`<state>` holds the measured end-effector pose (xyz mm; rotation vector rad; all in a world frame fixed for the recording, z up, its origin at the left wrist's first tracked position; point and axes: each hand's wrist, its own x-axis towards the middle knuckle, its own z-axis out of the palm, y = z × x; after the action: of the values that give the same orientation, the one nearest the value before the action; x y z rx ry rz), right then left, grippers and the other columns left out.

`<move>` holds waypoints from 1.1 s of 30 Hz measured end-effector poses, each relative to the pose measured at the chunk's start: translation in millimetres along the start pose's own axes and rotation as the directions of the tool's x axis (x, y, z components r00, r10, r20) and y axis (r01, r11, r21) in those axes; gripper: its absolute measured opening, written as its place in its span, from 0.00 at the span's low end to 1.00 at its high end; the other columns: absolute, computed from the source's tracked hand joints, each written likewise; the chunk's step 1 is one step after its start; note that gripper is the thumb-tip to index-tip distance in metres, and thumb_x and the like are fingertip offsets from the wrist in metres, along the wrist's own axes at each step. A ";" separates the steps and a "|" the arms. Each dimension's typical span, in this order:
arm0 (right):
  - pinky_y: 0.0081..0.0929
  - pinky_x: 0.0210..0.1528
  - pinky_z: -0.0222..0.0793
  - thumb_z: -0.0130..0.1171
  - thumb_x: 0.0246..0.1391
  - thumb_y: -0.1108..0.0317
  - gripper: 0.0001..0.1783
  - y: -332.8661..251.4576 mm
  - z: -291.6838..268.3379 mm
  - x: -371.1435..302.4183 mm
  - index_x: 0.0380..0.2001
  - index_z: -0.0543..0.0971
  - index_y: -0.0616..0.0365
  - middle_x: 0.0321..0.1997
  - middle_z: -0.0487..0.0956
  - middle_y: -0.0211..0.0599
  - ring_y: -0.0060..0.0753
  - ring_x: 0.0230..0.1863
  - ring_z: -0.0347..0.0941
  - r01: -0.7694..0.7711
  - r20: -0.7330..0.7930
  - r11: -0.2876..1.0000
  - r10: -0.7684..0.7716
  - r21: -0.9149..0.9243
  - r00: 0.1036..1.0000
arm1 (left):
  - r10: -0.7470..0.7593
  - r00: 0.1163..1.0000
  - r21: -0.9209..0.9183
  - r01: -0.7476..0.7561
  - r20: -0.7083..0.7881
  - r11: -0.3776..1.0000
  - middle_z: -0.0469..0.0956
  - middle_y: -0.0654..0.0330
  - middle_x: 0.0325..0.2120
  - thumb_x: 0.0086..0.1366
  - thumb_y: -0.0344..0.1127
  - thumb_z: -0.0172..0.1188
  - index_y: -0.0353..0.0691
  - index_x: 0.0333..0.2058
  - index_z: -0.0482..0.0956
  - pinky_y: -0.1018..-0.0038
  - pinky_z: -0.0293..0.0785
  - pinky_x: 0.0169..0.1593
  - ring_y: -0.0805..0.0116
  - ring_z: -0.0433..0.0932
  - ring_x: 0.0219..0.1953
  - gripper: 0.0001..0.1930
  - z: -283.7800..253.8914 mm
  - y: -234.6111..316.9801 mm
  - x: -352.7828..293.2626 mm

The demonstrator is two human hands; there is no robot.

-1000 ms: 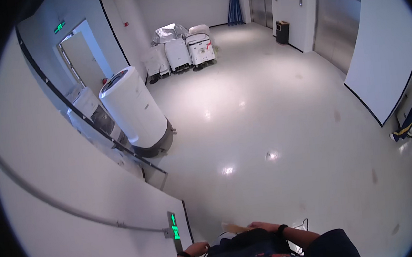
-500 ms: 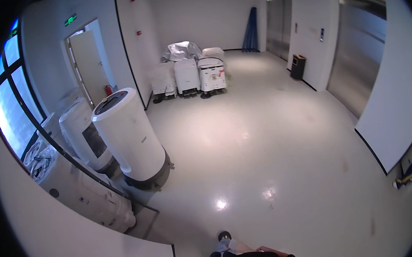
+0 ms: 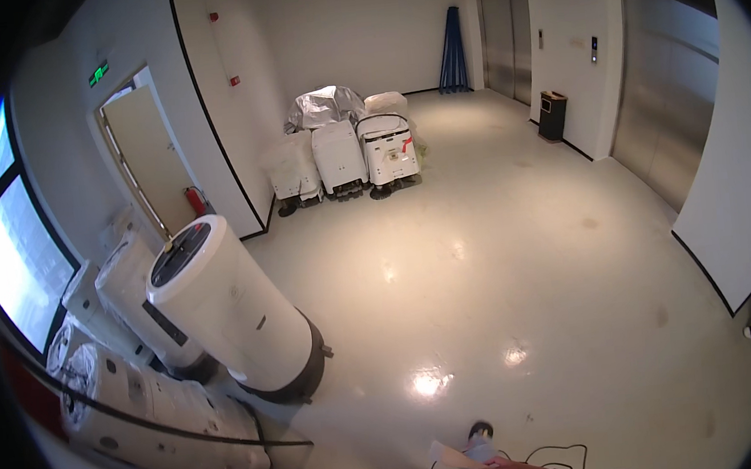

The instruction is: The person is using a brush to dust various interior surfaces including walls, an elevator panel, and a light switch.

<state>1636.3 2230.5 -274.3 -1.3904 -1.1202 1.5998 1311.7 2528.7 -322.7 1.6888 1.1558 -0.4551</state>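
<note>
Head view, and down between five and six o'clock the right hand (image 3: 504, 463) is right at a flat beige piece (image 3: 451, 454), grip too small to tell, a black cable (image 3: 559, 447) looping near five, the left hand's state impossible to tell.

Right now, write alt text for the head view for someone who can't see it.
The person's right hand, close to a flat tan piece, shows at the lower edge, its grip unclear. Beyond lies a shiny pale floor, with a tall white machine at left, more white machines farther back, and steel elevator doors at right.
</note>
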 end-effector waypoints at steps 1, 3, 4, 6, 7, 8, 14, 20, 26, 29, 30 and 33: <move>0.21 0.56 0.53 0.43 0.59 0.56 0.23 -17.4 -13.3 8.0 0.53 0.62 0.60 0.48 0.68 0.36 0.26 0.52 0.61 -0.003 0.020 1.000 0.002 0.022 1.000 | 0.028 1.000 -0.015 -0.028 -0.008 0.999 0.77 0.54 0.25 0.49 0.41 0.56 0.42 0.41 0.73 0.68 0.73 0.32 0.61 0.76 0.25 0.19 -9.1 21.6 20.4; 0.21 0.55 0.53 0.43 0.59 0.57 0.23 -49.1 -43.6 23.4 0.52 0.63 0.59 0.48 0.68 0.37 0.27 0.51 0.62 -0.015 0.070 0.998 0.011 0.060 0.997 | 0.059 0.998 -0.050 -0.060 -0.021 0.997 0.77 0.54 0.25 0.49 0.41 0.56 0.42 0.41 0.73 0.68 0.73 0.32 0.62 0.76 0.25 0.19 -22.8 54.6 55.2; 0.21 0.55 0.53 0.43 0.59 0.57 0.22 -58.3 -59.6 35.9 0.52 0.63 0.58 0.47 0.69 0.37 0.27 0.51 0.62 -0.023 0.099 0.997 0.015 0.077 0.995 | 0.062 0.998 -0.071 -0.064 -0.022 0.995 0.77 0.54 0.24 0.49 0.41 0.56 0.42 0.41 0.73 0.68 0.73 0.32 0.62 0.76 0.24 0.19 -29.0 68.2 70.1; 0.21 0.54 0.54 0.42 0.59 0.57 0.21 -69.1 -98.0 70.9 0.51 0.64 0.58 0.47 0.69 0.37 0.26 0.50 0.62 -0.136 0.090 0.971 0.120 0.197 0.989 | 0.055 0.998 -0.092 -0.058 -0.033 0.994 0.77 0.54 0.24 0.49 0.41 0.56 0.42 0.40 0.74 0.68 0.73 0.32 0.62 0.75 0.24 0.18 -43.3 91.7 103.0; 0.21 0.53 0.55 0.42 0.59 0.57 0.21 -75.7 -117.6 87.7 0.50 0.66 0.58 0.46 0.70 0.36 0.26 0.49 0.63 -0.253 0.093 0.916 0.235 0.312 0.967 | 0.034 0.999 -0.104 -0.037 -0.037 0.994 0.77 0.54 0.24 0.49 0.41 0.56 0.42 0.40 0.74 0.69 0.73 0.32 0.63 0.75 0.24 0.18 -49.1 97.4 113.1; 0.21 0.53 0.55 0.42 0.59 0.57 0.21 -94.2 -144.3 100.7 0.50 0.66 0.58 0.46 0.70 0.36 0.26 0.49 0.63 -0.249 0.091 0.917 0.232 0.312 0.968 | 0.005 0.999 -0.113 -0.009 -0.035 0.994 0.77 0.55 0.24 0.49 0.41 0.56 0.42 0.40 0.74 0.69 0.73 0.32 0.63 0.75 0.23 0.18 -53.0 102.6 126.0; 0.21 0.57 0.49 0.43 0.58 0.53 0.25 -137.6 -273.5 155.3 0.51 0.65 0.60 0.50 0.66 0.35 0.26 0.53 0.59 -0.176 0.132 0.984 0.169 0.040 0.977 | -0.215 0.976 -0.207 0.200 -0.048 0.958 0.77 0.55 0.23 0.49 0.41 0.56 0.42 0.38 0.75 0.69 0.73 0.31 0.64 0.75 0.22 0.17 -85.1 123.3 176.2; 0.21 0.55 0.52 0.43 0.58 0.55 0.23 -165.7 -355.2 164.5 0.51 0.63 0.58 0.50 0.66 0.34 0.24 0.52 0.59 -0.242 0.083 0.958 0.232 0.154 0.969 | -0.304 0.951 -0.328 0.273 -0.046 0.904 0.77 0.56 0.21 0.49 0.41 0.56 0.41 0.37 0.76 0.70 0.73 0.30 0.66 0.75 0.21 0.17 -106.4 163.6 233.8; 0.16 0.48 0.57 0.43 0.59 0.58 0.21 -151.8 -420.6 226.1 0.52 0.62 0.57 0.44 0.69 0.31 0.19 0.45 0.62 -0.174 -0.039 0.969 0.183 0.173 0.982 | -0.302 0.953 -0.320 0.292 0.022 0.901 0.77 0.56 0.20 0.49 0.42 0.56 0.41 0.36 0.77 0.71 0.73 0.29 0.67 0.74 0.19 0.16 -115.9 198.8 325.9; 0.18 0.54 0.53 0.42 0.59 0.59 0.20 -149.1 -466.1 254.7 0.51 0.65 0.57 0.47 0.69 0.34 0.24 0.50 0.62 -0.205 -0.050 0.929 0.230 0.307 0.972 | -0.283 0.954 -0.219 0.299 0.101 0.929 0.77 0.56 0.20 0.49 0.42 0.56 0.41 0.35 0.78 0.71 0.73 0.29 0.68 0.74 0.19 0.16 -149.8 235.8 400.7; 0.18 0.53 0.54 0.42 0.59 0.57 0.21 -154.9 -481.7 262.2 0.51 0.64 0.57 0.46 0.70 0.35 0.24 0.49 0.63 -0.197 -0.076 0.925 0.234 0.325 0.969 | -0.277 0.953 -0.184 0.295 0.118 0.938 0.77 0.56 0.20 0.49 0.42 0.56 0.41 0.35 0.78 0.71 0.73 0.29 0.68 0.74 0.19 0.16 -163.0 244.4 423.0; 0.17 0.52 0.55 0.41 0.60 0.55 0.21 -160.8 -533.7 293.0 0.51 0.64 0.57 0.46 0.70 0.34 0.22 0.50 0.62 -0.167 -0.193 0.899 0.263 0.406 0.945 | -0.213 0.969 -0.059 0.222 0.122 0.973 0.77 0.57 0.19 0.48 0.42 0.56 0.40 0.34 0.78 0.71 0.73 0.29 0.69 0.74 0.18 0.16 -221.1 282.5 497.5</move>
<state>2116.3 2637.2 -248.2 -1.4287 -0.4824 1.6392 1741.0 2948.1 -449.2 1.4603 1.2633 -0.6310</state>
